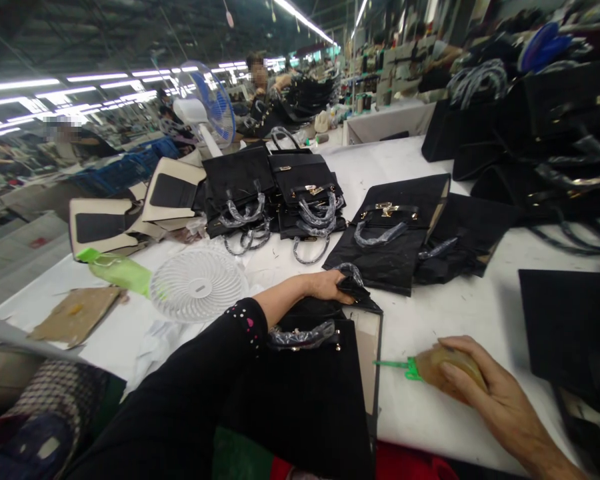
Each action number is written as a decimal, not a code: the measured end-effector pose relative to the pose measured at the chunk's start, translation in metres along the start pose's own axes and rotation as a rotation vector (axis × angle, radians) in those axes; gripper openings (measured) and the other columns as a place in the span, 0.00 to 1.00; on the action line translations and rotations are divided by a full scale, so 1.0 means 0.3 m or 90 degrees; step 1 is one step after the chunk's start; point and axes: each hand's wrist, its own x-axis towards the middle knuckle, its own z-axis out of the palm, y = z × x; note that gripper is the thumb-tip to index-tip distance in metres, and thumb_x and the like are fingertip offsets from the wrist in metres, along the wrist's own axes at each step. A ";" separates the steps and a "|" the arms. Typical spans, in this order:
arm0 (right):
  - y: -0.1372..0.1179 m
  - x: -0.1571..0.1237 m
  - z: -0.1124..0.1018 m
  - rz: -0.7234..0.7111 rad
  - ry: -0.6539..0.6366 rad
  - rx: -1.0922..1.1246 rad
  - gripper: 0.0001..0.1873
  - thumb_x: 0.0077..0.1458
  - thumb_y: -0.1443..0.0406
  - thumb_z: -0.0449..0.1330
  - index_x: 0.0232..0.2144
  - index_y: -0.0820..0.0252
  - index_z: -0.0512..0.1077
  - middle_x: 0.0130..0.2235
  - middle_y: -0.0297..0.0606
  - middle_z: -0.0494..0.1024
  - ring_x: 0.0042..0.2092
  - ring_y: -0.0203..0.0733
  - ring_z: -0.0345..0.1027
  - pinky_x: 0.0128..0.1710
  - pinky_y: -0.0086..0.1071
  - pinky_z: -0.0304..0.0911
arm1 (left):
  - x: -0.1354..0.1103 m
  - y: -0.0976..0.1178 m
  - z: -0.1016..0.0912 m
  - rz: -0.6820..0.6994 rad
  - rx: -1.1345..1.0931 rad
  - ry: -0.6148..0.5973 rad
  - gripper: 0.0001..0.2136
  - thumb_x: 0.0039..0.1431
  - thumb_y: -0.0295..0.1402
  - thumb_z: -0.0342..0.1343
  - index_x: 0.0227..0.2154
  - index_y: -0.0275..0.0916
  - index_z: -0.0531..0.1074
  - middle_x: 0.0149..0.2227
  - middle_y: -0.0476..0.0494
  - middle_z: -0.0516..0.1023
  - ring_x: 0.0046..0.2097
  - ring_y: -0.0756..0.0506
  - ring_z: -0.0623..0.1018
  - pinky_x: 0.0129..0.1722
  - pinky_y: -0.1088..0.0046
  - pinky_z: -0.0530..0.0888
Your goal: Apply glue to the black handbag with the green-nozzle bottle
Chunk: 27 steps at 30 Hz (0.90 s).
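A black handbag (300, 393) lies at the near table edge, its handle wrapped in clear plastic and its right side open to a beige lining (366, 360). My left hand (325, 287) is closed on a black flap (357, 293) at the far end of this bag, bending it up. In my right hand (480, 373) is a soft bottle of yellowish-brown liquid (447, 373), probably glue. Its green nozzle (393, 364) points left, toward the bag's open side, and stays a little apart from it.
Black handbags (380, 233) lie behind the bag, with more piled at the right (540, 153). At the left are a white fan grille (197, 283), a green bottle (123, 270), a brown cardboard piece (75, 317) and cream-and-black panels (105, 227). A blue fan (207, 103) stands farther back.
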 end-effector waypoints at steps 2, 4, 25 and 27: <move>-0.003 -0.008 0.012 0.005 0.043 -0.001 0.17 0.58 0.49 0.59 0.44 0.49 0.73 0.44 0.33 0.79 0.43 0.43 0.76 0.42 0.28 0.70 | -0.003 0.003 0.001 0.003 0.001 0.002 0.06 0.50 0.25 0.65 0.33 0.34 0.78 0.32 0.52 0.79 0.34 0.50 0.73 0.43 0.76 0.71; -0.006 -0.014 0.020 0.010 0.041 0.000 0.17 0.58 0.49 0.59 0.43 0.49 0.73 0.43 0.33 0.79 0.43 0.43 0.76 0.42 0.28 0.71 | -0.005 0.005 0.001 0.006 0.004 0.003 0.05 0.51 0.25 0.65 0.32 0.34 0.78 0.32 0.51 0.79 0.34 0.50 0.73 0.42 0.77 0.71; -0.006 -0.124 0.023 -0.061 0.057 -0.052 0.11 0.62 0.54 0.57 0.44 0.49 0.72 0.43 0.33 0.79 0.41 0.40 0.77 0.40 0.25 0.71 | -0.007 -0.016 0.010 0.045 0.025 0.012 0.07 0.52 0.26 0.64 0.35 0.33 0.78 0.34 0.50 0.78 0.36 0.49 0.74 0.41 0.76 0.70; -0.011 -0.125 0.022 -0.067 0.002 -0.039 0.10 0.62 0.55 0.57 0.43 0.48 0.71 0.41 0.32 0.79 0.40 0.39 0.77 0.38 0.24 0.71 | -0.007 -0.019 0.012 0.049 0.026 0.012 0.07 0.52 0.27 0.64 0.35 0.32 0.78 0.34 0.49 0.78 0.36 0.49 0.74 0.41 0.76 0.70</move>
